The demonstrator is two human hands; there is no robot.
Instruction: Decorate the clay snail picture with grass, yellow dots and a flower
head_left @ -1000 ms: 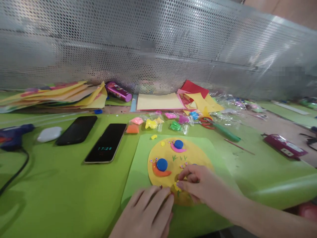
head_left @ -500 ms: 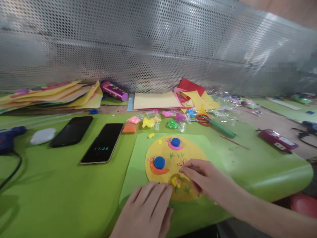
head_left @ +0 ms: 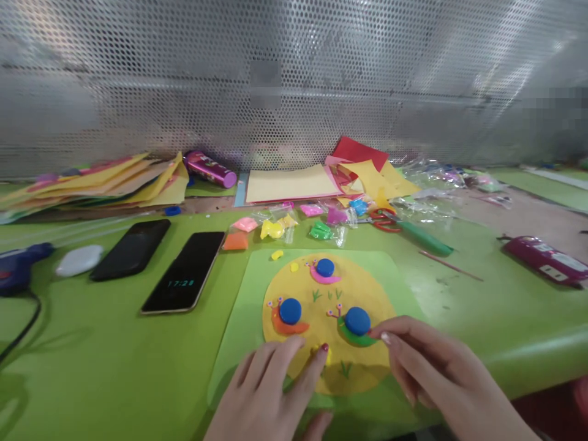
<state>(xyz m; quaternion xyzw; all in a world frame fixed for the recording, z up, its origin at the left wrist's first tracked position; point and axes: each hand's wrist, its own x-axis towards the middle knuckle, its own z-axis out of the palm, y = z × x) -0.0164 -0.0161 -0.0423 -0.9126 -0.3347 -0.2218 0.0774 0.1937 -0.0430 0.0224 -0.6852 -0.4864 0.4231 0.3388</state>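
Note:
A yellow paper disc (head_left: 362, 288) lies on a light green sheet (head_left: 250, 294). Three clay snails with blue cap shells sit on it: an orange snail (head_left: 288, 315), a pink snail (head_left: 324, 271) and a green snail (head_left: 356, 324). My left hand (head_left: 275, 392) lies flat with fingers spread on the disc's near edge, fingertips beside a small yellow clay flower. My right hand (head_left: 432, 373) rests at the disc's right edge, fingers loosely extended, fingertips just beside the green snail. Neither hand holds anything that I can see.
Two phones (head_left: 184, 272) lie to the left, beside a white oval object (head_left: 79, 260) and a blue glue gun (head_left: 18, 269). Bags of coloured clay (head_left: 294, 223), scissors (head_left: 404, 236), paper stacks (head_left: 92, 180) and a purple tube (head_left: 209, 169) lie behind. A perforated metal screen (head_left: 294, 73) backs the table.
My right hand has drawn back to the right off the disc, uncovering the green snail. My left hand has spread and slid onto the disc's near edge, partly covering the yellow flower.

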